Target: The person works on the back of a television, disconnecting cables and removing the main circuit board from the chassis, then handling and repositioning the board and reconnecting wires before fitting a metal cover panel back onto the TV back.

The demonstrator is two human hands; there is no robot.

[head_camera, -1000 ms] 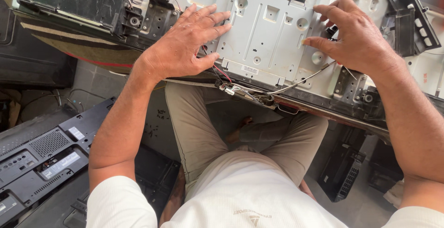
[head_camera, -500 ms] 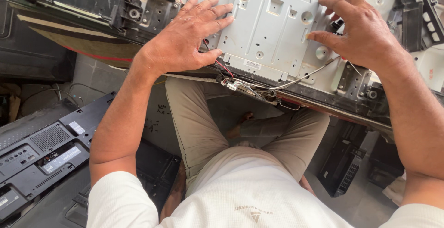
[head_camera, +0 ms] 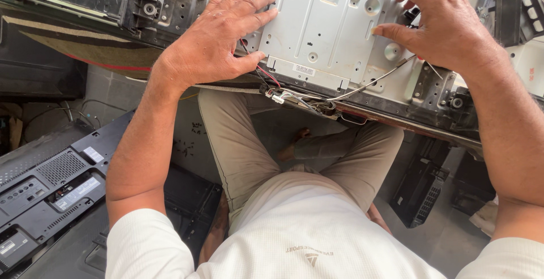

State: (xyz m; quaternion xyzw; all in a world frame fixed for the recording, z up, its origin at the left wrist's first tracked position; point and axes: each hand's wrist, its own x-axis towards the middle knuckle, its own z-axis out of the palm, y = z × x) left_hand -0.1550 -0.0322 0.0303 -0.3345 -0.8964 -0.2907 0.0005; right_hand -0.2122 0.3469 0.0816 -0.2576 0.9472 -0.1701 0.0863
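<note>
Grey perforated sheet-metal chassis plate (head_camera: 334, 24) lies across the seated person's knees. Left hand (head_camera: 218, 38) flat on it, fingers spread, gripping nothing. Right hand (head_camera: 445, 27) arched, fingertips touching the plate, unclenched.

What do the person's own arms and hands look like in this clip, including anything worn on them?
Both arms are bare from the short sleeves down. The left hand and right hand wear no gloves, and no ring, watch or band shows on the visible parts. The sleeves belong to a white textured T-shirt, with a small grey emblem on its front. No tattoos or markings are visible on either forearm.
</note>
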